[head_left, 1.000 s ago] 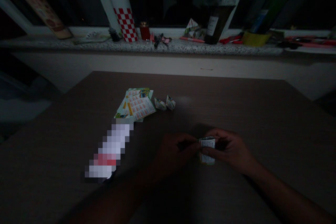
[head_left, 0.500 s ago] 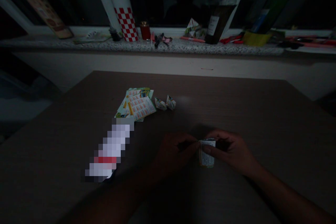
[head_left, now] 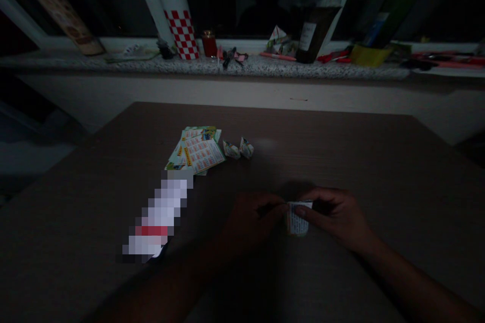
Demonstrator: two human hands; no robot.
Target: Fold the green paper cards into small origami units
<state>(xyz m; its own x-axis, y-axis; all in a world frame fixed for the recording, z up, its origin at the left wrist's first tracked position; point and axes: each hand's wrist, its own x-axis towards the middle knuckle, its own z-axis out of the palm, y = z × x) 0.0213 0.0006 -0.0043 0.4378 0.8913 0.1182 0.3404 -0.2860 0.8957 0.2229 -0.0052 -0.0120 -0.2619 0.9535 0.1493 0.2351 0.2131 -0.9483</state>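
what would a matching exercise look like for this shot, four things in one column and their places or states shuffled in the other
Things
1. Narrow slip of paper
2. Small folded papers
3. Printed cards
4. Checkered bottle

Places or states
A. Spread in an overlapping pile
B. Standing on the windowsill
C. Held by the left hand and the right hand
D. A pair, side by side on the table

Right pairs: 1-C, 2-D, 3-A, 4-B
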